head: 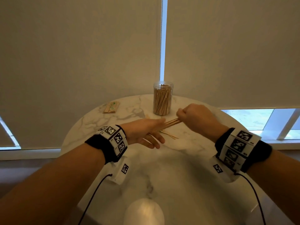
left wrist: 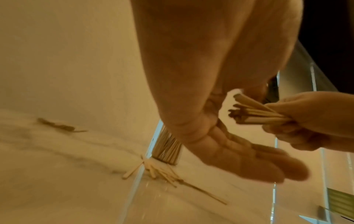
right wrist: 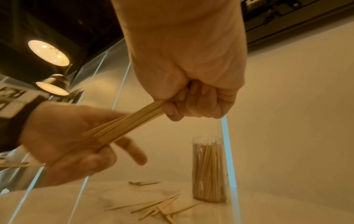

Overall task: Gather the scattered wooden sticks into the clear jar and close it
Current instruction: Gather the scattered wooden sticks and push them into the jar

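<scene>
The clear jar point(head: 162, 101) stands uncapped at the far side of the round marble table point(head: 178, 176), packed with upright wooden sticks. My right hand point(head: 193, 114) is a fist gripping a bundle of sticks point(head: 172, 123) that points left and down. The bundle's free end reaches my left hand point(head: 146, 133), whose fingers are stretched out flat. The right wrist view shows the bundle point(right wrist: 130, 122) lying across the left palm point(right wrist: 63, 144). Several loose sticks point(head: 169, 135) lie on the table under the hands, in front of the jar point(right wrist: 209, 171).
A small packet of sticks point(head: 112, 107) lies at the table's far left. A white rounded object point(head: 144, 211) sits at the near edge. Roller blinds hang close behind the jar. Cables trail from both wristbands over the near tabletop.
</scene>
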